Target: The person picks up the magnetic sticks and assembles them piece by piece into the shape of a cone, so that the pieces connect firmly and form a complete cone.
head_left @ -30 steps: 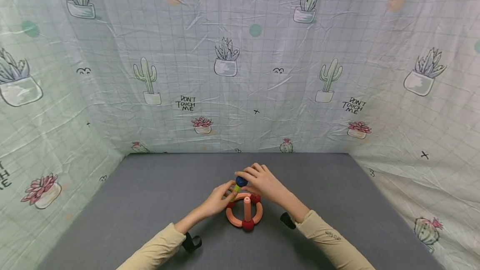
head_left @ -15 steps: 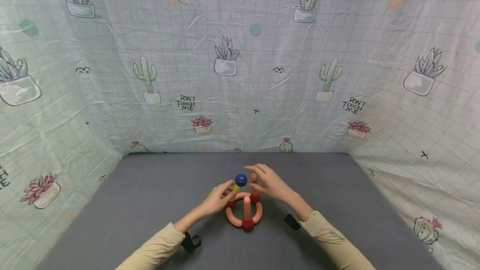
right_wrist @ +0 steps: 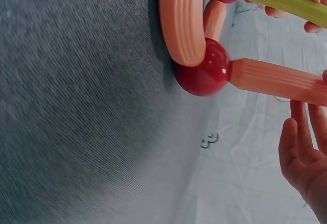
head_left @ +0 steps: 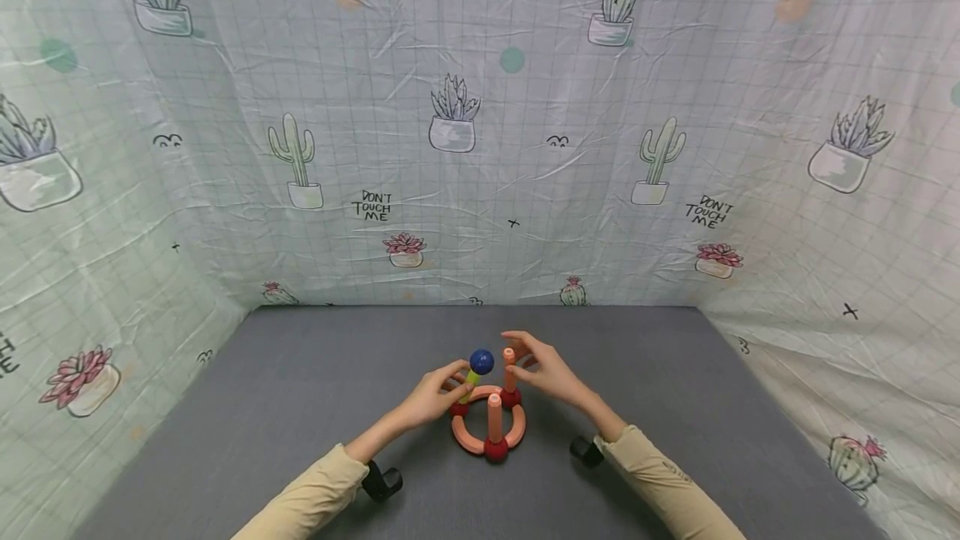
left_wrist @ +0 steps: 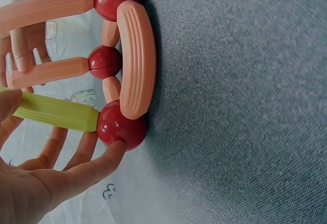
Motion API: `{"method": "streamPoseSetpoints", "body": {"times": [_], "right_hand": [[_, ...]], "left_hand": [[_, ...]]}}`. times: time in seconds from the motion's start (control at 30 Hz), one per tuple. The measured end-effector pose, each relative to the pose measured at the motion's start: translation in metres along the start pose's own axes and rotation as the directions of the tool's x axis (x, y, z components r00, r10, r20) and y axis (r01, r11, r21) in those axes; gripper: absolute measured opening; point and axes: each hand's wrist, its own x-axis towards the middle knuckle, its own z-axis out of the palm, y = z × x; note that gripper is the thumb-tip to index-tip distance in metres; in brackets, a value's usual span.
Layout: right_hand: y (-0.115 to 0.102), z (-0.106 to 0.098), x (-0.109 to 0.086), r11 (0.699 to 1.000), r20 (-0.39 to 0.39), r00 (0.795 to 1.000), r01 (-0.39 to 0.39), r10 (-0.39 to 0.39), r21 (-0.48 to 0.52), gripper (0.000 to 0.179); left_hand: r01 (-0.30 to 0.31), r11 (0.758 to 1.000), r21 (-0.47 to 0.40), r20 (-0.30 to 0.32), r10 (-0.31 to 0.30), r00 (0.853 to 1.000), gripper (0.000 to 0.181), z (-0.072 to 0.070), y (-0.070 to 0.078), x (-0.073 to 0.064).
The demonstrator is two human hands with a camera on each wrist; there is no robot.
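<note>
On the table a ring of curved orange rods [head_left: 468,438] joins at red balls [head_left: 496,449], like a magnetic building set. Upright from its left ball rises a yellow-green rod [left_wrist: 56,113], topped by a blue ball [head_left: 482,362]. My left hand [head_left: 431,397] pinches this rod, thumb on one side and fingers behind; one fingertip reaches the red ball below in the left wrist view. My right hand [head_left: 553,373] has thumb and fingers around the right rear upright orange rod [right_wrist: 276,81], its index finger stretched past the bare top. The front upright orange rod [head_left: 494,419] stands untouched.
The dark grey table [head_left: 337,357] stretches out around the ring. A pale sheet printed with cacti [head_left: 480,190] hangs behind and on both sides. Black wrist straps [head_left: 383,483] hang beneath both wrists.
My right hand has let go of the blue ball and drawn back to the right, coming to the right rear upright orange rod. The left hand has stayed on the yellow-green rod.
</note>
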Motion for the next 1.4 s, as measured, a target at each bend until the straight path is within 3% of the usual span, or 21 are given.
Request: {"method": "streamPoseSetpoints", "body": {"times": [0.23, 0.43, 0.83, 1.27, 1.4], "right_hand": [[0.008, 0.006, -0.002, 0.967, 0.029, 0.993, -0.116, 0.112, 0.227, 0.033], [0.010, 0.008, -0.002, 0.936, 0.060, 0.993, -0.112, 0.097, 0.335, 0.028], [0.011, 0.014, -0.004, 0.938, 0.079, 0.997, -0.035, 0.009, 0.345, 0.029], [0.012, 0.016, -0.004, 0.938, 0.105, 0.994, -0.021, -0.017, 0.346, 0.028], [0.002, 0.012, -0.004, 0.936, 0.116, 0.993, -0.021, -0.022, 0.350, 0.027]], "left_hand": [[0.029, 0.996, -0.089, 0.013, -0.028, 1.000, 0.029, -0.002, 0.002, 0.001], [0.056, 0.988, -0.145, 0.022, -0.053, 0.998, 0.026, -0.004, 0.002, 0.003], [0.061, 0.988, -0.144, -0.009, -0.063, 0.998, 0.029, -0.003, 0.006, 0.005], [0.061, 0.992, -0.108, -0.022, -0.063, 0.998, 0.027, 0.000, 0.009, 0.005], [0.059, 0.991, -0.120, -0.015, -0.062, 0.998, 0.029, 0.000, 0.009, 0.006]]}}
